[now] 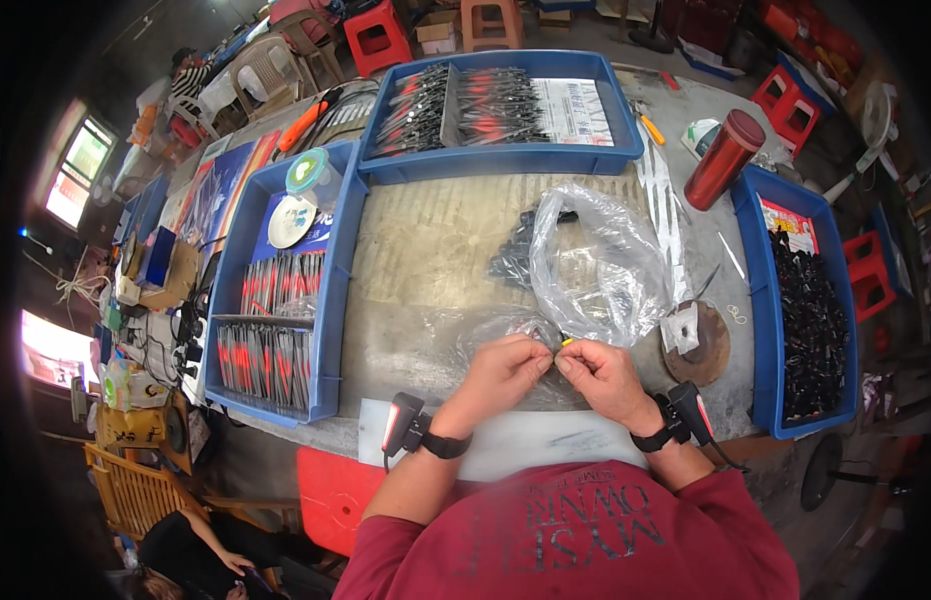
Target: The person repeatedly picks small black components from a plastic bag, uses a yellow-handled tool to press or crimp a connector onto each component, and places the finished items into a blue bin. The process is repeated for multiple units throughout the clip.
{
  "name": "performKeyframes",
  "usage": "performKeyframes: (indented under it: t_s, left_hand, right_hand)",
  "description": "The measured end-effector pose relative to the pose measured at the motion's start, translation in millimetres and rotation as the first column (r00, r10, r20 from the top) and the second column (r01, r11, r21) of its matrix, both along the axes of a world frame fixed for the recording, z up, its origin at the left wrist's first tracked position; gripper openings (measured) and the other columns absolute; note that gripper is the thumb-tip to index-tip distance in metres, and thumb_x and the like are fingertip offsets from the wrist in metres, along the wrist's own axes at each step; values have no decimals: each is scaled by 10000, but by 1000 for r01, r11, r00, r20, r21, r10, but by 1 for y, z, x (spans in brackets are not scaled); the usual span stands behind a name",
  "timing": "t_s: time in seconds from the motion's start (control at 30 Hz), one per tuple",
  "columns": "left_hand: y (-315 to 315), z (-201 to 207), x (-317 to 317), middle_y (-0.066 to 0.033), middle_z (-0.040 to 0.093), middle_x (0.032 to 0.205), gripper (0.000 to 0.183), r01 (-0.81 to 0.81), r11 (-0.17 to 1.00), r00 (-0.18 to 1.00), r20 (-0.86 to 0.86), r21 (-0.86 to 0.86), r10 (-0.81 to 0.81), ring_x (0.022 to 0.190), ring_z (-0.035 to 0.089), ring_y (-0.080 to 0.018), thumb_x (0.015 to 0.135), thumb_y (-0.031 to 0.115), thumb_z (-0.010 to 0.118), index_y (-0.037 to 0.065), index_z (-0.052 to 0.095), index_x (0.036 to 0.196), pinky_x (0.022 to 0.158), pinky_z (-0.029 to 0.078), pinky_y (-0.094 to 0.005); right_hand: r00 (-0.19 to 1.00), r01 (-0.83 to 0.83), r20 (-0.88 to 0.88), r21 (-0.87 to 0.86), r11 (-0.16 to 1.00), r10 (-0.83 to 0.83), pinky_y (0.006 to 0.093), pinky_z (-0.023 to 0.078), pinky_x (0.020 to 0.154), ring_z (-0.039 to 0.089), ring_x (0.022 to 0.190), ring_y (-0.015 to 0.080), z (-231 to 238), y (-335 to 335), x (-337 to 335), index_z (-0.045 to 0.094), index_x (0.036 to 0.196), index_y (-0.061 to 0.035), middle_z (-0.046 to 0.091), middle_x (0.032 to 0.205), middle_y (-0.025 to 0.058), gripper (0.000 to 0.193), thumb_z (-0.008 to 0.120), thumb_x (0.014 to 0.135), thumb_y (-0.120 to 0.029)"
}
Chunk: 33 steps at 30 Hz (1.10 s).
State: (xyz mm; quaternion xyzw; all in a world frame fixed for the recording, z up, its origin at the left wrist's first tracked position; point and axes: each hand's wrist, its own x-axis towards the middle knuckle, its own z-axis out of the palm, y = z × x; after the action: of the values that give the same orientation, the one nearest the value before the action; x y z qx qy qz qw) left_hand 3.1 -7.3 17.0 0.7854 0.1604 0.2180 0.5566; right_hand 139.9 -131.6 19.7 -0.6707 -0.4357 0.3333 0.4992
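My left hand [498,375] and my right hand [608,378] meet above the near edge of the table, fingertips pinched and almost touching. A small yellow piece [568,342] shows at the tips of my right fingers; its kind is too small to tell. Whatever my left fingers pinch is hidden. Crumpled clear plastic film [486,328] lies under and just beyond my hands. Past them sits a large clear plastic bag [626,305], opened into a ring. Small dark parts in plastic [512,262] lie at its left side.
Blue trays hold thin black-and-red parts at the left [332,385] and back [506,165]. A right-hand blue tray [771,330] holds black parts. A red flask [724,160] and a round brown disc [704,362] stand to the right. Another person [201,540] is at lower left.
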Motion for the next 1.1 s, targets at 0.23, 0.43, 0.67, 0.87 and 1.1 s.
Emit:
performKeyframes:
  t_s: [0.23,0.43,0.67,0.87,1.1]
  left_hand:
    - [0,1,1,-98,584,722,80,-9,1000,1000,-29,5,9,637,556,-198,809,70,634,-4,623,837,571,434,-285]
    - [0,1,0,-96,586,728,78,-10,1000,999,-42,3,10,644,558,-192,806,66,635,-3,623,839,577,437,-285]
    - [0,-5,-1,-38,556,747,101,18,998,1000,9,-59,-17,583,531,-80,860,78,591,-21,613,853,514,419,-224]
    - [1,-7,-2,-42,565,796,121,37,991,999,1,-127,-37,586,542,-73,874,87,581,-27,619,883,515,433,-212]
    - [1,-5,-3,-40,564,799,118,50,987,999,17,-155,-47,597,539,-72,871,80,580,-28,620,897,520,431,-207]
  right_hand:
    - [1000,-13,-5,7,1000,13,299,447,578,576,634,196,4,0,1,609,869,9,610,740,138,139,598,829,-123]
    - [999,-30,47,61,998,27,203,394,530,463,610,26,-1,0,2,613,899,15,564,678,-13,152,606,862,-132]
    - [993,-60,-102,38,997,63,177,424,598,494,695,22,-10,-4,3,589,990,25,590,813,-16,157,595,866,-72]
    - [985,-70,-156,42,997,75,177,452,676,525,776,32,-14,-7,6,566,1051,31,603,917,9,211,606,856,-40]
    - [949,-55,-303,100,994,83,167,432,653,516,762,25,-12,-9,5,549,1095,25,598,930,7,254,606,853,-30]
